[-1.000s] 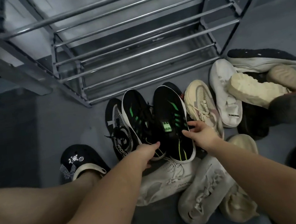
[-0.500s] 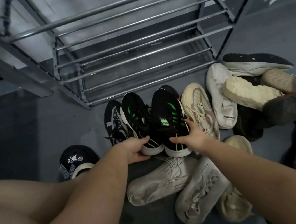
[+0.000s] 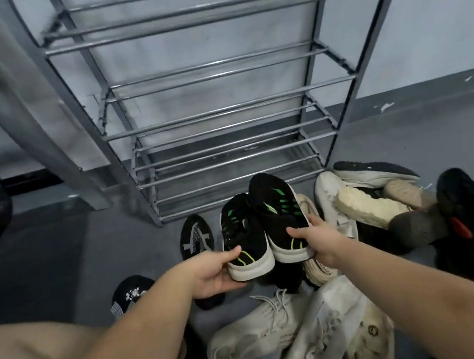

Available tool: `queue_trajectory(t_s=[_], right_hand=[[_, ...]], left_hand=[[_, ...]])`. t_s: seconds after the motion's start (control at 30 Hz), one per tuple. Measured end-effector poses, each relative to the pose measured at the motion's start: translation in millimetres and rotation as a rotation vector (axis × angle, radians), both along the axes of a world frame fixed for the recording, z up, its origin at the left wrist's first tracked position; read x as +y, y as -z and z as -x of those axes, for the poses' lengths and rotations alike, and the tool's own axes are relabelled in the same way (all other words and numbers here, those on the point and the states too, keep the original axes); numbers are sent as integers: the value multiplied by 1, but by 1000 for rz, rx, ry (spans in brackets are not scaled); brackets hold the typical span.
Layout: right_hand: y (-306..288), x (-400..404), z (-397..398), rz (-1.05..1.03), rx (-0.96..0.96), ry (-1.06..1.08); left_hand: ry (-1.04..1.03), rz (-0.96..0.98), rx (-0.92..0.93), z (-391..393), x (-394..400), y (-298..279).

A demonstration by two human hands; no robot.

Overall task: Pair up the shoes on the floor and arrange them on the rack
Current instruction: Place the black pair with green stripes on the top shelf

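Head view: a person crouches at the foot of a metal rack (image 3: 221, 115), arms reaching over a heap of shoes on the floor (image 3: 52, 249).
Left hand (image 3: 212, 276): curled round the heel of the left black shoe (image 3: 243, 238), thumb on top, fingers under the white sole.
Right hand (image 3: 316, 241): grips the heel of the right black shoe (image 3: 279, 213), thumb over the collar, fingers hidden beneath.
Where the pair is: held side by side just above the heap, toes aimed at the rack's lowest tiers, the right shoe a little higher and further forward.
Look: black knit uppers, green stripes, a yellow-green line at the heel, thick white soles; the two match.
Handling (judgement): light, soft in the upper and stiff in the sole; the heel hold suits them, as the sole gives the fingers something firm. Loose laces may catch on the bars.
Rack: bare round bars with gaps between, so a shoe likely needs its sole across two bars.
Left on the floor: white trainers (image 3: 250, 334) near the front edge, a cream shoe (image 3: 369, 207) and a black-and-red shoe (image 3: 473, 223) toward the right, a dark shoe (image 3: 197, 238) on the left.
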State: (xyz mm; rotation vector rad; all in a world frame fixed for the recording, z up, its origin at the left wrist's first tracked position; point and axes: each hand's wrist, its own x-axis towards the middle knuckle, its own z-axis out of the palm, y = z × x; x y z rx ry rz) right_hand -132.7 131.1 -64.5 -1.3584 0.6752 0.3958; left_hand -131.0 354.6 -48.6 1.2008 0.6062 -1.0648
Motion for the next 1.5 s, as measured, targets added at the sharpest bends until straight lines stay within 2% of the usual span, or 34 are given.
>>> queue_trajectory(t_s=[0.27, 0.43, 0.57, 0.73, 0.87, 1.0, 1.33, 1.5], right_hand=[[-85, -37, 9, 117, -166, 2], [-124, -56, 23, 144, -235, 58], [-163, -59, 36, 124, -303, 123], [-225, -62, 42, 52, -377, 113], [-269, -57, 36, 91, -477, 100], [-303, -41, 19, 86, -526, 106], [-320, 11, -45, 28, -548, 103], [-313, 41, -80, 15, -518, 78]], left_hand=[[40, 75, -161, 1, -34, -74], [162, 19, -284, 6, -51, -129], [183, -7, -375, 11, -53, -181], [150, 22, -491, 14, -50, -233], [122, 21, -594, 13, -46, -275], [-29, 3, -693, 11, -39, -310], [-375, 38, -845, -31, -7, -312], [-447, 20, -851, -62, 17, -295]])
